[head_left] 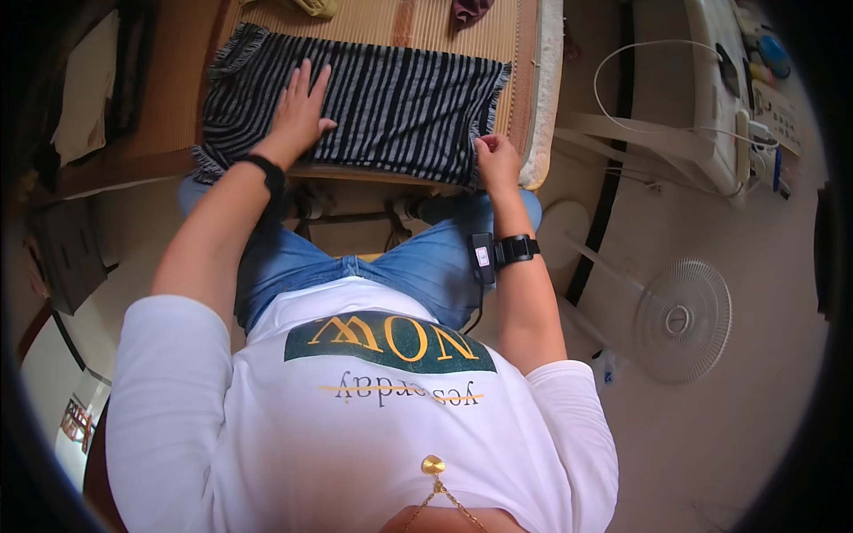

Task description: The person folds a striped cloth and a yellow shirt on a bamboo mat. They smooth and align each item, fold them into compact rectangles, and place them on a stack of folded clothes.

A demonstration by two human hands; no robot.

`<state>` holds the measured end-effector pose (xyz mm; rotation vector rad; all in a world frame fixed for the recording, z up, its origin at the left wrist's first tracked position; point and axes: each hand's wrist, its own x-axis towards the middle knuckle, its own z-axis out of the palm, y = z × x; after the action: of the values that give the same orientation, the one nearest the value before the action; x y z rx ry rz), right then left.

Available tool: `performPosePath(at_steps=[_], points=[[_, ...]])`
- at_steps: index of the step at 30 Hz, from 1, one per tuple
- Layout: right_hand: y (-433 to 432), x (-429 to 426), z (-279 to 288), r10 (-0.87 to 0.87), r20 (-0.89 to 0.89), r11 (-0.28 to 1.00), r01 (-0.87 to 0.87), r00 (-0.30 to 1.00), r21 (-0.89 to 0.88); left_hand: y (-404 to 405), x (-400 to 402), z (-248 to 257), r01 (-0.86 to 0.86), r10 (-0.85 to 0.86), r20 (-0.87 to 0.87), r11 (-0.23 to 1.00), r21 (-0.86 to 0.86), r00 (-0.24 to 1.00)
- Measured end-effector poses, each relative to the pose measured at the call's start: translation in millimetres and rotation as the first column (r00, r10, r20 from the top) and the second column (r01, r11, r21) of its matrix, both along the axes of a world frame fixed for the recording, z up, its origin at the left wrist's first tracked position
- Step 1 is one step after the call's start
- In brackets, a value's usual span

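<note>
A black and grey striped cloth (pixel 393 106) with fringed ends lies spread over a slatted mat (pixel 373 26). My left hand (pixel 300 116) rests flat on the cloth's left part, palm down with its fingers apart. At the near right corner, my right hand (pixel 496 156) pinches the fringed edge between thumb and fingers. The cloth's left end is folded or bunched along its fringe, and small wrinkles run across its right part.
A yellowish cloth (pixel 316 6) and a dark maroon cloth (pixel 472 12) lie at the mat's far side. To the right stand a white fan (pixel 683 320) and a white appliance or table (pixel 716 100) with a looping cable.
</note>
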<state>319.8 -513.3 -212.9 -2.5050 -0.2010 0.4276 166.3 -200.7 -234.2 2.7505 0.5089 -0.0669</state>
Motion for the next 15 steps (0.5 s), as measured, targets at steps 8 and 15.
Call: performPosePath(at_steps=[8,15], points=[[2,-9,-8,0.015,-0.063,0.992,-0.023,0.998,-0.127,-18,-125,14,0.037,-0.040,-0.060,0.997,-0.064,0.997],[-43,-9,-56,-0.348,0.003,0.884,0.327,0.938,0.334,-12,-142,5,-0.001,-0.006,-0.063,0.994,-0.111,0.998]])
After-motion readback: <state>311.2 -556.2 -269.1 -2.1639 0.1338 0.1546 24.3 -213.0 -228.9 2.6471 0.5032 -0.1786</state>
